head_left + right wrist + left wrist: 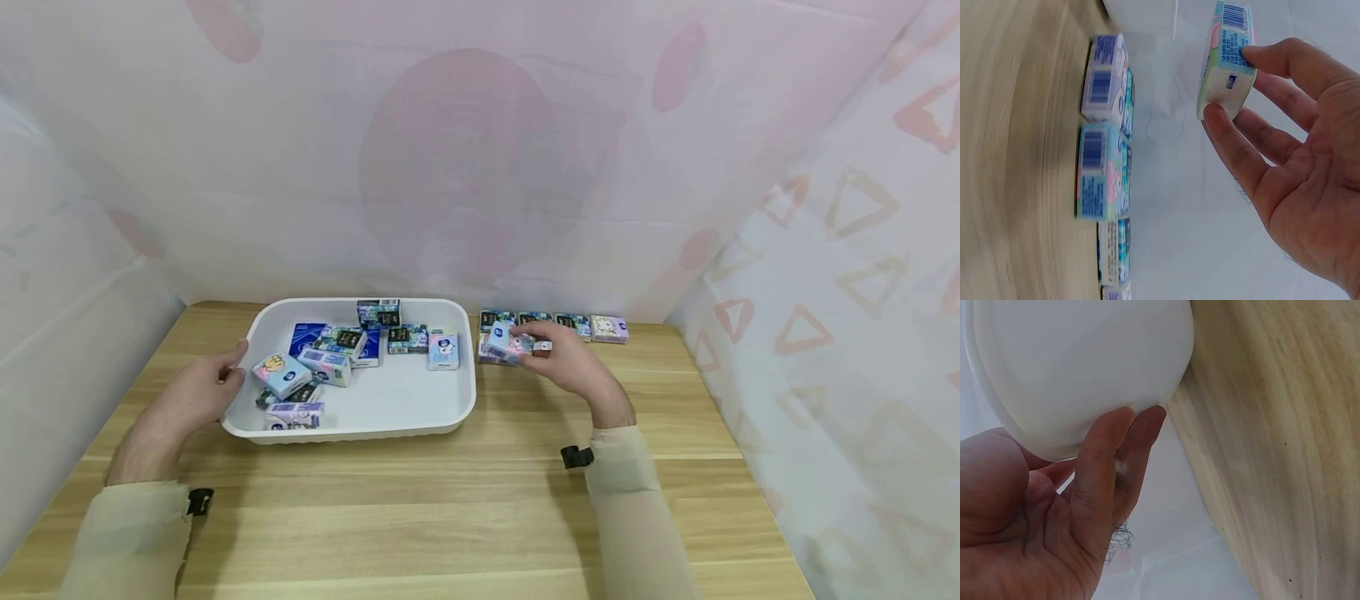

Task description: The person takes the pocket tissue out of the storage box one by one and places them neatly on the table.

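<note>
One light-blue pack [504, 340] is in the right hand [567, 360], pinched between thumb and fingers above the packs to the right of the tray; the right-wrist view shows a barcode on its side. Below and behind it, the back row counts four: three dark packs [572, 325] and one lilac pack [609, 328] at the right end. The held pack and the hand cover much of what lies in front, so that row cannot be counted fully from the head view; in the right-wrist view the lowest pack is cut off by the edge.

The left hand [191, 392] grips the left end of the single white tray [397, 400], its thumb at the rim. Inside are eight small packs: four dark, one of them mostly covered, and four pale ones. Blue packaging [304, 335] lies beneath some of them; whether it is one piece or two, I cannot tell.

All this rests on the wooden worktop [412, 517]. Two beige sleeves [630, 500], cut off at the lower edge, each have one black clip [577, 457] near the cuff.
</note>
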Available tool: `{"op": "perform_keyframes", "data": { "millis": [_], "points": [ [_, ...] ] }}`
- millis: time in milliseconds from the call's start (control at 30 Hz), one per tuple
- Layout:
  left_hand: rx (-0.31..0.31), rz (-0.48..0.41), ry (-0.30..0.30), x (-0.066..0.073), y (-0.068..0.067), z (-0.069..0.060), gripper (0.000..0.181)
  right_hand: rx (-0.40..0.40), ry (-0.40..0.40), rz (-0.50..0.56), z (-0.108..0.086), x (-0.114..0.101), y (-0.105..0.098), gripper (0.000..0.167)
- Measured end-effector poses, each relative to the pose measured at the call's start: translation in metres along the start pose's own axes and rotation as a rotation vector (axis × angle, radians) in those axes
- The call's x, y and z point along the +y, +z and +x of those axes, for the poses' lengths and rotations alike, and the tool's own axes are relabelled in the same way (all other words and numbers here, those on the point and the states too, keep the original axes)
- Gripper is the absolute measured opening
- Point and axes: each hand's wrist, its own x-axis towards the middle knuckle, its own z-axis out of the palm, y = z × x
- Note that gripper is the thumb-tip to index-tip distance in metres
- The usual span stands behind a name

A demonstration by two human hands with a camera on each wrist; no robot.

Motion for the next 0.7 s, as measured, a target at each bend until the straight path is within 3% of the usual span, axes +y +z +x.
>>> {"op": "perform_keyframes", "data": {
  "millis": [700],
  "points": [
    [0.006,0.002,0.011,0.001,0.000,-0.002,0.064,0.058,0.092,-0.019,-0.017,0.041,-0.033,0.045]
  ]
}}
